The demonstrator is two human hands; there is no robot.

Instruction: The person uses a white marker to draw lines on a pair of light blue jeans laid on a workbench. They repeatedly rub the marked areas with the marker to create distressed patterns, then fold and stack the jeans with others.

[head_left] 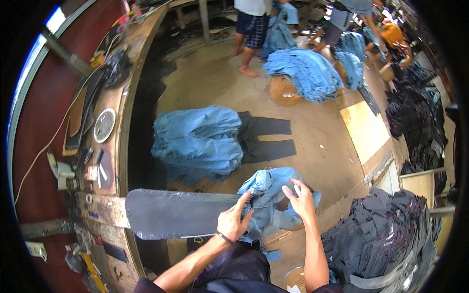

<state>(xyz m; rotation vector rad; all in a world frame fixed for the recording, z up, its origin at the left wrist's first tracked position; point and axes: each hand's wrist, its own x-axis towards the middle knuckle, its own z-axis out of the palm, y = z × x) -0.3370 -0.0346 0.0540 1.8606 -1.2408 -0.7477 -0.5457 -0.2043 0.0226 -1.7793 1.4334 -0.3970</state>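
Blue jeans (267, 193) bunch at the grey board's (176, 214) right end; left hand (233, 220) and right hand (300, 199) fingers clamped on the cloth, keeping it on.

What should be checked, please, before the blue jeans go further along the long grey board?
1. Left hand on the blue jeans: ok.
2. Right hand on the jeans: ok.
3. Jeans over the tip of the grey board: ok.
4. Fabric smooth: not ok, bunched.
5. Board firmly fixed: cannot tell.
6. Blue pile on the floor apart from the board: ok.
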